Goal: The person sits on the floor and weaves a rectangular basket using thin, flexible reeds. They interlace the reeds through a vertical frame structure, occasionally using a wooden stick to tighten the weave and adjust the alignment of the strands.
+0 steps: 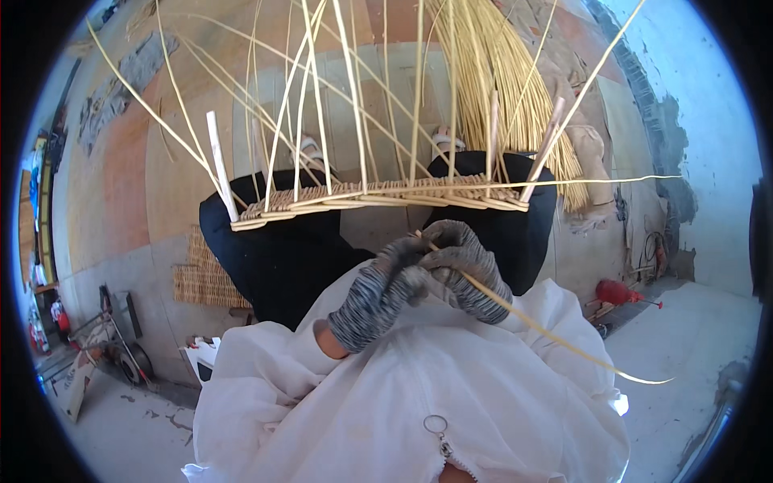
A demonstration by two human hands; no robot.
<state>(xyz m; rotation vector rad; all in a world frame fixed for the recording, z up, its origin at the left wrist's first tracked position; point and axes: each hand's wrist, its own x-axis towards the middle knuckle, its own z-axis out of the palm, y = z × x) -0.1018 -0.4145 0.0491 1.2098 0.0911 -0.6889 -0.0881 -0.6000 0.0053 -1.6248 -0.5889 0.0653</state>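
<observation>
Close to my chest, my left hand (385,278) and my right hand (465,266) meet, both in grey knitted gloves. Their fingers are closed together around a thin wicker rod (531,324). Its short end sticks out above the gloves, and its long end trails down to the right across my white top. Across my knees rests a woven wicker panel (378,195) with many upright rods fanning away from it. Thicker wooden stakes (221,165) stand at its corners. One loose rod runs out from the panel's right end.
A large bundle of wicker rods (503,80) lies on the floor at the far right. Woven wicker pieces (211,270) lie to my left. A wheeled metal trolley (121,354) stands farther left. A red tool (618,292) lies by the wall at right.
</observation>
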